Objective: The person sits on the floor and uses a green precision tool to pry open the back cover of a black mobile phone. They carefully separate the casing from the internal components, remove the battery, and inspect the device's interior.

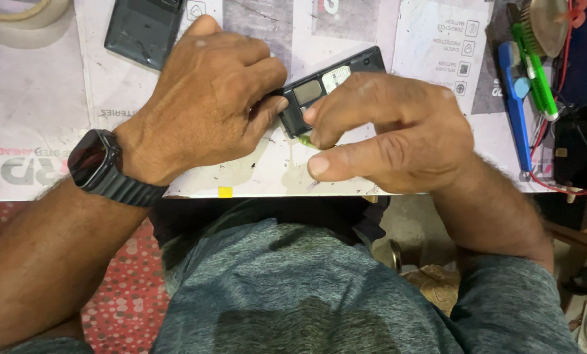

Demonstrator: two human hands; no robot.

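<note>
The left hand (208, 98) is pinching the opened phone (329, 85) by its rigid edge. The right hand (385, 131) is closing its fingers on a small green tool (308, 141); the exposed insides look light and fragile.

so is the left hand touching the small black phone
Touching. The head view shows the left hand with fingertips pressed against the end of the small black phone, no gap.

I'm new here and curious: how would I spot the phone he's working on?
Start at the white table, at its near edge where both hands meet. The phone lies between the left hand and the right hand. Unlike the closed dark phone farther back, its back is open.
</note>
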